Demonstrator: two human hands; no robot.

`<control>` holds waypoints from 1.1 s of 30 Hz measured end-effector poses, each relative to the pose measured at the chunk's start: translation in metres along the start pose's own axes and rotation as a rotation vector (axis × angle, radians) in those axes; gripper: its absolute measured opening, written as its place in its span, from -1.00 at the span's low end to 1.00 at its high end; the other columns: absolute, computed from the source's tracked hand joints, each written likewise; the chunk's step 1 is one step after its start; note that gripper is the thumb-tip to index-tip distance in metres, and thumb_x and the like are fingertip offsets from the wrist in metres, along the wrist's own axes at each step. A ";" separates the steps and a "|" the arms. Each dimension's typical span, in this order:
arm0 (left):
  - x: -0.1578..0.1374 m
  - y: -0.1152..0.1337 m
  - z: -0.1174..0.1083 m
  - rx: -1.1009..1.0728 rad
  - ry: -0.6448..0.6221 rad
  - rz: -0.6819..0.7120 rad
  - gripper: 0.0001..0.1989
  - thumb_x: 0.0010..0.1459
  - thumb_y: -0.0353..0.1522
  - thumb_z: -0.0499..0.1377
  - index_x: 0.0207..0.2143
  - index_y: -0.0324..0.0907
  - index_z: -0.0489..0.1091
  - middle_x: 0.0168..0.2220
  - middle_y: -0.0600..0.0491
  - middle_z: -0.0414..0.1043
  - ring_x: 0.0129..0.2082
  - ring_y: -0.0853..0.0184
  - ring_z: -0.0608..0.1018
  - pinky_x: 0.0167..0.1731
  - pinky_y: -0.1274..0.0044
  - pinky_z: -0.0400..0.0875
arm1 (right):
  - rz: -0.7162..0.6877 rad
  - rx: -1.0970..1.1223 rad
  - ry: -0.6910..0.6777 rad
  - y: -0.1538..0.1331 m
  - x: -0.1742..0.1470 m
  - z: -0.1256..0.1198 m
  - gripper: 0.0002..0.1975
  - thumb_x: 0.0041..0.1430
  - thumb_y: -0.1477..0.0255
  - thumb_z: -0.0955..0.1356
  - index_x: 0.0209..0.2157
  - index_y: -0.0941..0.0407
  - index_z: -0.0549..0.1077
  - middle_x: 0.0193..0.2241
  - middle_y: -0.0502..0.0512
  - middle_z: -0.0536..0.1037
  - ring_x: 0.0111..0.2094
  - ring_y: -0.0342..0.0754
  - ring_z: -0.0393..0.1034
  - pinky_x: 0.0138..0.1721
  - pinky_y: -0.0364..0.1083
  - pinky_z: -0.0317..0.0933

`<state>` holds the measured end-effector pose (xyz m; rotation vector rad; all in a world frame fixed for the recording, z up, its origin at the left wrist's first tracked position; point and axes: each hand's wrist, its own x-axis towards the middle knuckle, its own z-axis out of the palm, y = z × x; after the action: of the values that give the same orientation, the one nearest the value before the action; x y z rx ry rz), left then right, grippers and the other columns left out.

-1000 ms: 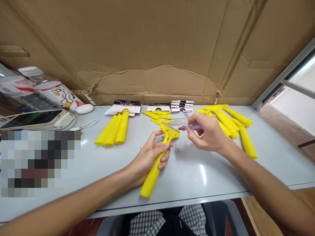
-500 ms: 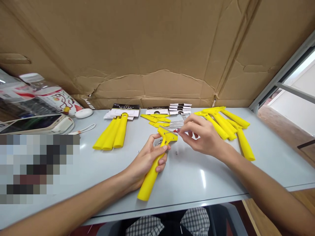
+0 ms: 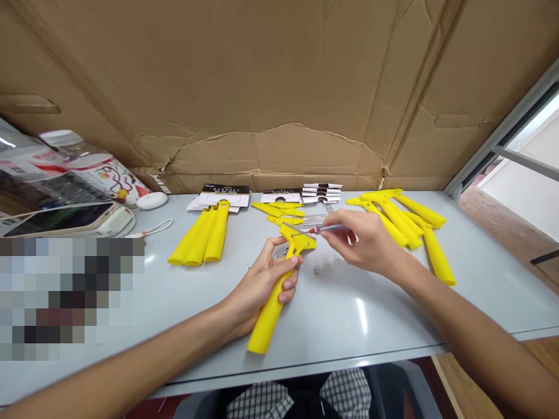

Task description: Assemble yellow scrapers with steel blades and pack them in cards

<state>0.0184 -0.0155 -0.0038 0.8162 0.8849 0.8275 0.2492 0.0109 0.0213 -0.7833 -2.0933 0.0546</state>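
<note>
Holding a yellow scraper over the table, left hand has fingers curled snugly round it; right hand pinches a screwdriver at the scraper head, more handle visible than before, so probably mid-turn.

A single view is taken from the person's head — aimed forward and down over the desk, with the left hand and right hand framed close at mid-view, cardboard faced beyond.
</note>
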 end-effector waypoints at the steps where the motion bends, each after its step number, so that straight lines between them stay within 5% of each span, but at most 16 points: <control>1: 0.000 0.000 0.000 -0.007 0.006 0.000 -0.55 0.23 -0.37 0.36 0.05 -0.02 0.21 -0.21 0.09 0.43 -0.61 0.58 0.28 -0.66 0.71 0.15 | -0.026 0.002 0.002 0.001 0.000 0.000 -0.92 0.33 0.55 0.38 -0.19 0.09 0.49 -0.40 -0.03 0.55 -0.45 -0.18 0.37 -0.39 -0.16 0.25; 6: -0.002 -0.001 0.000 0.007 -0.006 -0.003 -0.53 0.23 -0.36 0.37 0.06 -0.01 0.20 -0.21 0.08 0.44 -0.61 0.58 0.28 -0.67 0.70 0.16 | -0.080 0.006 0.000 0.005 -0.001 0.002 -0.79 0.30 0.65 0.33 -0.34 0.09 0.52 -0.15 0.12 0.55 -0.36 -0.16 0.38 -0.32 -0.11 0.29; 11: -0.004 0.000 0.001 0.040 0.005 -0.015 -0.54 0.23 -0.35 0.36 0.07 0.01 0.22 -0.23 0.10 0.44 -0.61 0.57 0.28 -0.66 0.71 0.18 | 0.013 -0.035 0.005 0.002 0.000 0.002 -0.90 0.39 0.44 0.39 -0.10 0.11 0.54 -0.34 0.03 0.61 -0.52 -0.20 0.31 -0.41 -0.14 0.22; 14: -0.003 0.001 0.001 0.050 0.018 -0.003 -0.54 0.20 -0.38 0.38 0.03 0.01 0.23 -0.26 0.11 0.43 -0.63 0.56 0.27 -0.68 0.71 0.18 | 0.073 -0.074 0.010 0.000 -0.001 0.002 -0.83 0.35 0.36 0.44 -0.12 0.15 0.49 -0.46 -0.04 0.60 -0.59 -0.21 0.28 -0.47 -0.14 0.16; 22: 0.002 -0.003 -0.004 0.051 0.034 0.000 -0.52 0.18 -0.38 0.39 0.04 0.04 0.25 -0.24 0.10 0.45 -0.63 0.56 0.28 -0.68 0.72 0.19 | -0.033 -0.073 -0.065 0.000 -0.001 0.003 -0.80 0.38 0.59 0.26 -0.33 0.09 0.41 -0.23 0.12 0.55 -0.29 -0.10 0.40 -0.30 -0.10 0.26; 33: -0.003 0.002 0.003 0.044 0.038 -0.019 -0.57 0.23 -0.39 0.35 0.03 0.01 0.22 -0.25 0.11 0.43 -0.63 0.56 0.25 -0.67 0.71 0.18 | 0.012 -0.023 -0.048 0.001 0.001 0.002 -0.92 0.39 0.52 0.32 -0.24 0.10 0.41 -0.28 0.06 0.47 -0.40 -0.15 0.27 -0.38 -0.13 0.20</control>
<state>0.0196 -0.0180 0.0001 0.8317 0.9459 0.8121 0.2477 0.0127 0.0208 -0.8156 -2.1377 0.0560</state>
